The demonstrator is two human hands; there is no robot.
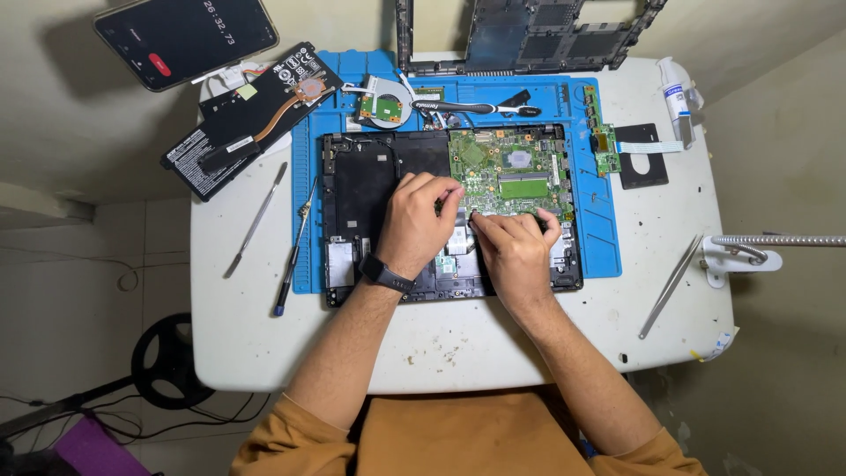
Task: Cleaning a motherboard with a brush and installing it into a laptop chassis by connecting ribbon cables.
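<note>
A: Fingers status?

B: My left hand and right hand both curl their fingertips onto the lower edge of the green circuit board; whether they pinch it, I cannot tell.

A: Board location?

B: In the open black laptop base on the blue mat.

A: Progress?

B: Partway, I judge: heat pipe, fan and battery lie outside; the board sits in the base.

Motherboard in laptop base, probably on mat.
</note>
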